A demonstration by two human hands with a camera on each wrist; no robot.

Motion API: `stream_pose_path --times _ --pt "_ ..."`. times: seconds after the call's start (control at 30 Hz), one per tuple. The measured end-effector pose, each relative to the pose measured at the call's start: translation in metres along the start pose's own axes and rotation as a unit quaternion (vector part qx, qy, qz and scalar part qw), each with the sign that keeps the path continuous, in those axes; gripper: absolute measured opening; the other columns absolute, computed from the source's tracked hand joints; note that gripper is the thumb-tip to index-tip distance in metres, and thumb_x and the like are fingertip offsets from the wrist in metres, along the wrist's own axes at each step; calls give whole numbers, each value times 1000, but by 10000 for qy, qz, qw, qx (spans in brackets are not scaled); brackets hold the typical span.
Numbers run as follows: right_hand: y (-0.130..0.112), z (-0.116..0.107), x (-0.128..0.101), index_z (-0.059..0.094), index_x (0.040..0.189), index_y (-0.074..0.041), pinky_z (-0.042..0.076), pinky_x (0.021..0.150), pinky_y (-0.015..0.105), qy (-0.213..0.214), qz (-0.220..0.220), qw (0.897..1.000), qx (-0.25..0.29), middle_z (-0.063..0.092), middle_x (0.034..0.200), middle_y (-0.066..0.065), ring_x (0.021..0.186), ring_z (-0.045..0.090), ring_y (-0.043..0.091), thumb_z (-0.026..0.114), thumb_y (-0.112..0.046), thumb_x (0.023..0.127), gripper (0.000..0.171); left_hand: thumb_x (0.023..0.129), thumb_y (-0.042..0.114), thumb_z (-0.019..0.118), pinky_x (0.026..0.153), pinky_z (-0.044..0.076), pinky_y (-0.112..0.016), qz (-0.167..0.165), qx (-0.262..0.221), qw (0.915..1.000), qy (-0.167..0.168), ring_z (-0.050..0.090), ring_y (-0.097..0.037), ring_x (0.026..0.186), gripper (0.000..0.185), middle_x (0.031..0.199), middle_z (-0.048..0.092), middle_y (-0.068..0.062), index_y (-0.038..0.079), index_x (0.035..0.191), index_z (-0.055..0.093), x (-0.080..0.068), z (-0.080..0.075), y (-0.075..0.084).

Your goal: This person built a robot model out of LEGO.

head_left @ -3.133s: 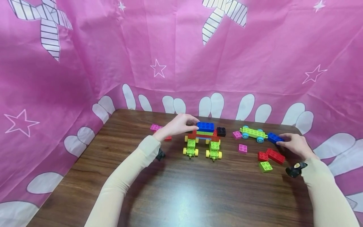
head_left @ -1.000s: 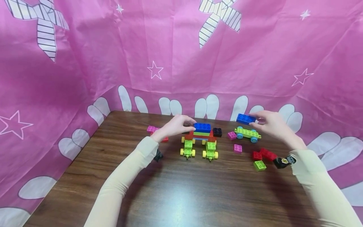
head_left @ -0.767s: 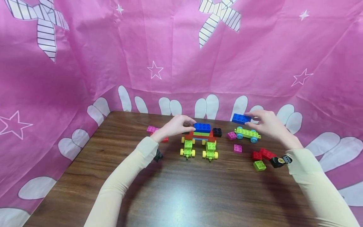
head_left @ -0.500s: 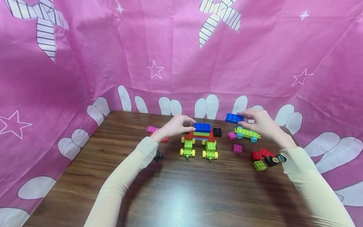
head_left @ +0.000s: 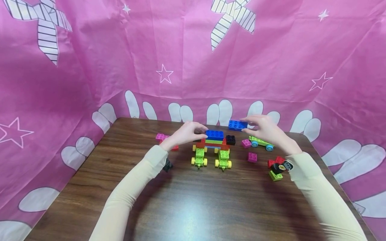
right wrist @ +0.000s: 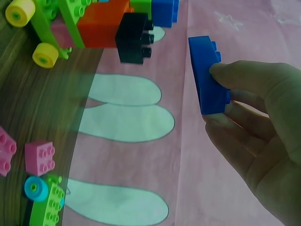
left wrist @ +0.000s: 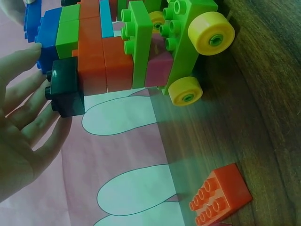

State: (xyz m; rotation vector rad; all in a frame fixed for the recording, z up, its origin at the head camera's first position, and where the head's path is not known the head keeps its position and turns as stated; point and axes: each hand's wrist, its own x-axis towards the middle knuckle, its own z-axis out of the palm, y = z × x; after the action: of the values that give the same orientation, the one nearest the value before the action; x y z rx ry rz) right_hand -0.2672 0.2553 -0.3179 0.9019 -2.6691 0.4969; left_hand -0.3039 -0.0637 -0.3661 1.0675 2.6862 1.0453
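Note:
At the back centre of the table stands a built brick vehicle [head_left: 214, 146], with red layers, a black brick at each side, and lime wheeled bases with yellow wheels. My left hand [head_left: 186, 134] holds the left end of the blue brick [head_left: 214, 135] on its top; in the left wrist view its thumb touches that brick, with fingers [left wrist: 30, 101] behind the black brick [left wrist: 67, 89]. My right hand [head_left: 266, 130] pinches a second studded blue brick [head_left: 237, 125] between thumb and fingers, raised to the right of the vehicle and apart from it.
Right of the vehicle sit two pink bricks [head_left: 252, 157] and a lime chassis [head_left: 260, 142] with blue wheels, partly behind my right hand. Red bricks [head_left: 279, 160] and a lime brick [head_left: 275, 175] lie nearer. Pink [head_left: 162, 136] and red bricks lie left. A pink curtain [head_left: 193, 60] stands behind the table.
My right hand has lifted the blue brick from beside the lime chassis and carried it left towards the vehicle. The left hand keeps its place on the vehicle's top brick.

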Motion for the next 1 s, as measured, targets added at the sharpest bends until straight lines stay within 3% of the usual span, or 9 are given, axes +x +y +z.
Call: stream_pose_path --times 0.3,0.6,1.0 --pt "-14 8 11 70 119 -3 60 79 46 88 -230 9996 117 74 110 14 93 70 28 77 -12 84 37 91 27 72 98 55 -35 8 -109 9999 64 68 -19 110 36 118 74 -6 9 123 69 -2 -2 1" --pt "-23 17 18 69 121 -3 59 86 47 -127 -206 9985 491 73 115 15 103 70 30 77 -13 85 38 92 27 71 97 56 -33 50 -1 9999 92 69 -17 108 34 116 74 -6 9 120 70 -2 -2 -1" --pt "-33 31 27 71 120 -4 56 93 49 -14 -495 9973 550 73 116 14 108 69 30 79 -13 83 38 92 25 71 96 56 -36 145 7 9998 134 70 -19 106 33 114 75 -7 8 119 71 -3 -1 -4"
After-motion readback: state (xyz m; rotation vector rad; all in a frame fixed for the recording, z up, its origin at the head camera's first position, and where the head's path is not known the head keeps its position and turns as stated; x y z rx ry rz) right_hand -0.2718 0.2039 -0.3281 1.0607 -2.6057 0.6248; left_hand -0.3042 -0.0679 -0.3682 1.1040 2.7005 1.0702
